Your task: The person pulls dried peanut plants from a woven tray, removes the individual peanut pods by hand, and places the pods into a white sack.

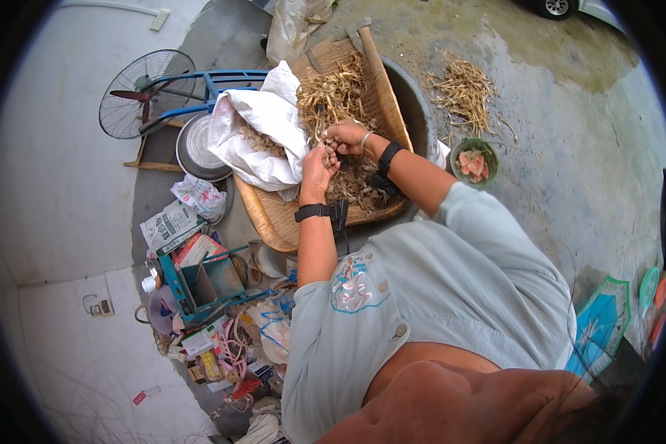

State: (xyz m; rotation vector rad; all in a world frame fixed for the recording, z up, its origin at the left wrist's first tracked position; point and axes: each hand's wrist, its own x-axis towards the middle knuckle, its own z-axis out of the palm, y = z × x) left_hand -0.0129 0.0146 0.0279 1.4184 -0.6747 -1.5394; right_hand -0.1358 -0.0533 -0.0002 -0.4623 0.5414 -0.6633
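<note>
Before me a woven bamboo winnowing tray [266, 219] rests over a large grey vat [424, 111]. A tangled heap of dry yellow stalks [333, 91] fills its far part, and brown papery husks [355, 186] lie nearer to me. My left hand [317, 169] is curled around some dry plant pieces, too small to identify. Touching it, my right hand [348, 137] pinches a dry stalk at the edge of the heap. Left of both hands, an open white woven sack [261, 136] lies on the tray with dry husks [261, 141] inside.
A pedestal fan [147, 94] and a round metal lid [202, 144] are on the left. Loose stalks [463, 91] and a bucket of watermelon pieces [473, 162] are on the concrete at right. Boxes, bags and a teal metal frame [211, 283] crowd the lower left.
</note>
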